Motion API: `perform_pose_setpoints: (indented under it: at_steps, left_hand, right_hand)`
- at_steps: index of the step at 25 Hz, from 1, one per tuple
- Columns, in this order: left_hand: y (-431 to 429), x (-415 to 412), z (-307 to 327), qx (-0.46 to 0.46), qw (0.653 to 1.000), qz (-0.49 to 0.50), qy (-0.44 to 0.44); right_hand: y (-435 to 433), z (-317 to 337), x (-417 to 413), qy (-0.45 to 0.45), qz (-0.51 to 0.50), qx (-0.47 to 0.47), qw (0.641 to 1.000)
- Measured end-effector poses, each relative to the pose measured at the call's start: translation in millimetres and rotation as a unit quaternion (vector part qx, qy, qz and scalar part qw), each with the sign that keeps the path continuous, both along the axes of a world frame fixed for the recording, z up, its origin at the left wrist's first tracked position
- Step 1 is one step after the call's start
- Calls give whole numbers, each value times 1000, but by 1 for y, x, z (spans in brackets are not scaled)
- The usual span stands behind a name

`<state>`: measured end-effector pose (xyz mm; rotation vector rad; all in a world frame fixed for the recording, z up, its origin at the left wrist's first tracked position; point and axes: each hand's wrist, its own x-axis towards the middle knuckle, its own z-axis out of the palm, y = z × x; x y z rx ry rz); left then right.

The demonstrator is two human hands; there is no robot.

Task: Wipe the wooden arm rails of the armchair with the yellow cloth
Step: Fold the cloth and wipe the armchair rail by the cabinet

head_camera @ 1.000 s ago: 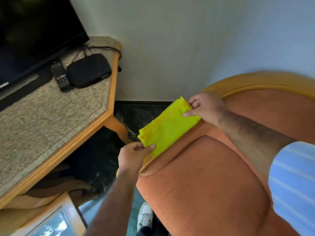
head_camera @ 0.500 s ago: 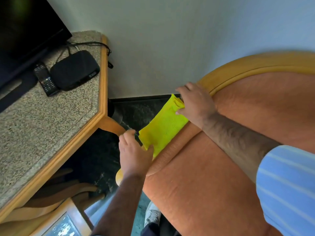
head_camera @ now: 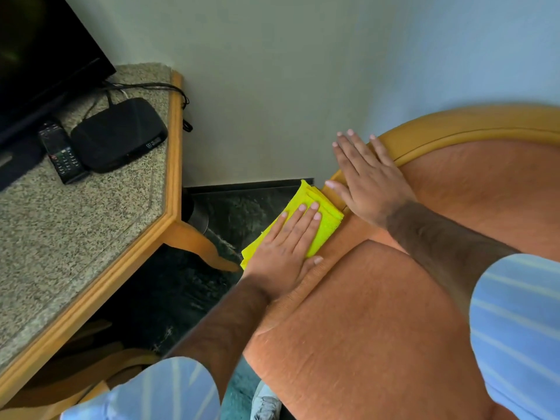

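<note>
Pressing my left hand [head_camera: 285, 247] flat, fingers spread, on the yellow cloth [head_camera: 315, 216] lying on the armchair's wooden arm rail [head_camera: 430, 137]; my right hand [head_camera: 368, 177] rests flat and empty on the rail just beyond it.

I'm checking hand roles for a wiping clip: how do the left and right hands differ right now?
The left hand lies flat on the yellow cloth, pressing it onto the arm rail; the right hand rests bare on the wood farther up the rail, touching no cloth. The left hand's fingers are together; the right hand's are spread wider. Both are open, palm down, on the same rail.
</note>
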<state>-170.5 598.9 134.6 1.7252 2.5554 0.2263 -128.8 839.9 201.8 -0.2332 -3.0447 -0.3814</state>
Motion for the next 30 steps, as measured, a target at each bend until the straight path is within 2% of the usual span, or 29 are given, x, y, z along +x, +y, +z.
perform_pose_setpoints:
  at_steps: [5,11,16,21,25,30]
  left_hand:
    - [-32,17,-9,-13,1000,7,-11]
    - [-76,31,-16,-69,997,3,20]
    - [-30,18,-9,-48,999,-6,25]
    - [11,7,-2,-17,1000,19,-2]
    - [-32,17,1,-73,997,11,-25]
    - [-115,35,1,-137,990,-11,35]
  right_hand:
    - [2,-4,-2,18,17,21,999]
    - [7,-12,-4,54,30,36,997]
    - [11,-22,-6,98,40,33,994]
    - [12,-25,-7,104,47,25,993]
    - [11,-23,-6,107,42,25,993]
    - [11,-24,-7,95,43,20,994]
